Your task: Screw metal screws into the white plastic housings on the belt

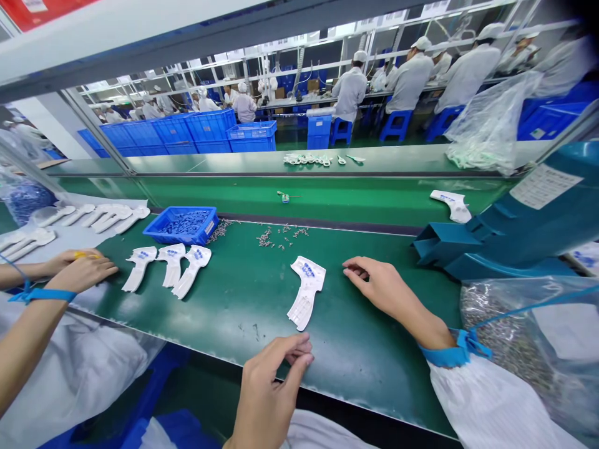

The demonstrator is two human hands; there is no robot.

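Note:
A white plastic gun-shaped shell (306, 290) with blue print lies flat on the green bench mat (234, 305). My right hand (379, 287) rests on the mat just right of the shell, with its fingers stretched towards it and nothing in them. At the bench's near edge, below the shell, my left hand (274, 386) has its thumb and fingertips pinched together; what they hold is too small to make out. Three more white shells (172, 265) lie in a row to the left.
A co-worker's two hands (79, 268), with a blue wrist strap, rest at the left edge. Behind the shells are a blue tray of small parts (182, 224) and scattered screws (281, 236). A teal machine (515, 231) and a bag of screws (505, 330) stand at the right.

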